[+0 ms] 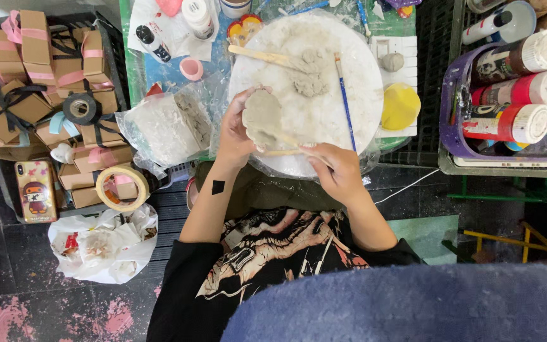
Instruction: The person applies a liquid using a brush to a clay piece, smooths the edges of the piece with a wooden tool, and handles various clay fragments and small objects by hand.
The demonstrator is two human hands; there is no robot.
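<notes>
A blue cloth (pixel 406 304) filled the lower frame; above, the left hand (pixel 235 133) gripped a grey clay piece (pixel 262 117) while the right hand (pixel 337 171) pinched a wooden stick (pixel 283 152) against it.

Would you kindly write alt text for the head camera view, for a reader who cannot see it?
Seen from above, a person's left hand holds a flat grey clay piece over a round clay-smeared board while the right hand works it with a wooden stick. A blue paintbrush lies on the board; paint bottles fill a basket at right.
</notes>
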